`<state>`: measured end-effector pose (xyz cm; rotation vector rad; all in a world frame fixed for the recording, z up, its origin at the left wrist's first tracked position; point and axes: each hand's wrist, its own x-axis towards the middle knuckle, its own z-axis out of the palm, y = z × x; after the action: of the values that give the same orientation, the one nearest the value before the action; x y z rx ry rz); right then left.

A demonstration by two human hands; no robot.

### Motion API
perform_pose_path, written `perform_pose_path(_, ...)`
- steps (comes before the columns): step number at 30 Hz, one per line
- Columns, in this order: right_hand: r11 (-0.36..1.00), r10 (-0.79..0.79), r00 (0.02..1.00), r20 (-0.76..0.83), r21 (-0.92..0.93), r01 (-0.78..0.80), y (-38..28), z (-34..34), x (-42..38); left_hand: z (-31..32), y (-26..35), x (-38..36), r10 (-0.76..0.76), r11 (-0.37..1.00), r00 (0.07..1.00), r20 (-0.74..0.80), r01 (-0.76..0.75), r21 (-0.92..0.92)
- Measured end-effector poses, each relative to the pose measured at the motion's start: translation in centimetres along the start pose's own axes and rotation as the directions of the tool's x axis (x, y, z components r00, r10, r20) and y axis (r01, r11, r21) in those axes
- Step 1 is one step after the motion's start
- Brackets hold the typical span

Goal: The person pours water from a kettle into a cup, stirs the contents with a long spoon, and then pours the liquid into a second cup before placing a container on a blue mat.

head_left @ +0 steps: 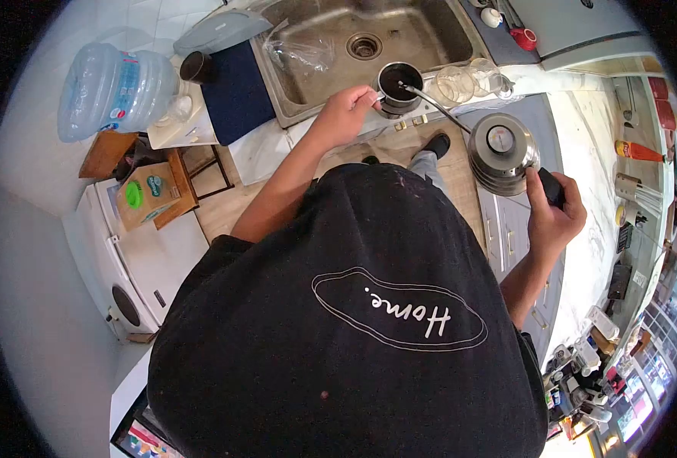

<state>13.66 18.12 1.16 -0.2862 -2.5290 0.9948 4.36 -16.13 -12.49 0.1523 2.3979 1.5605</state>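
My left hand (346,113) grips the rim of a small dark pot (398,82) that sits on the counter edge in front of the steel sink (422,38). A long metal spoon (438,107) leans in the pot, its handle pointing right. My right hand (554,208) is closed around the black handle of a steel kettle (500,151), held in the air over the grey cabinet front. Two clear glass jars (468,79) stand just right of the pot.
A plastic bag (302,52) lies in the sink. A dark blue cloth (235,93), a dark cup (196,67) and a large water bottle (113,90) are to the left. A white appliance (136,267) stands lower left. A marble counter (598,137) with an orange bottle (636,151) runs on the right.
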Motion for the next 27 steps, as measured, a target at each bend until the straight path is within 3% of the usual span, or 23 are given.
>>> perform_pose_path(15, 0.997, 0.047, 0.998, -0.032, 0.066, -0.045, -0.8, -1.2, 0.7, -1.9, 2.6, 0.8, 0.019, 1.0, 0.998, 0.052, -0.018, -0.013)
perform_pose_path(19, 0.999, -0.016, 0.999, -0.032, 0.034, 0.017, -0.4, -1.3, 1.1, -2.4, 3.2, 1.0, 0.156, 0.988, 0.988, -0.02, -0.156, -0.014)
perform_pose_path(27, 0.993, -0.029, 0.998, -0.058, 0.108, 0.036, -0.1, -1.3, 1.7, -3.4, 3.9, 1.2, 0.188, 0.982, 0.982, -0.002, -0.188, 0.019)
